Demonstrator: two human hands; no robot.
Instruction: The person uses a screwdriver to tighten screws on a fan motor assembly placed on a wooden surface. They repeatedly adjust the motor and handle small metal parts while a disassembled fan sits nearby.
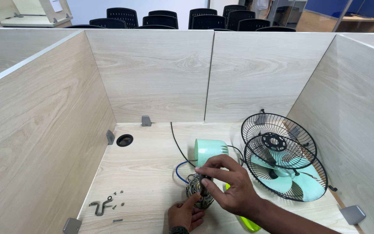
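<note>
Fan is stripped down: grilles (278, 145), blade (288, 175), mint cover (211, 149) and screws (117, 203) lie loose on the desk (148, 173). The motor (199, 190) stands at the front edge. Left hand (186, 216) closed around its base; right hand (230, 184) fingers pinch its shaft. Motor wiring remains attached.

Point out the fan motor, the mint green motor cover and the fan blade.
fan motor (194, 187), head view: on its metal housing.
mint green motor cover (208, 150), head view: on its rounded side.
fan blade (280, 182), head view: on a green blade behind the grille.
</note>
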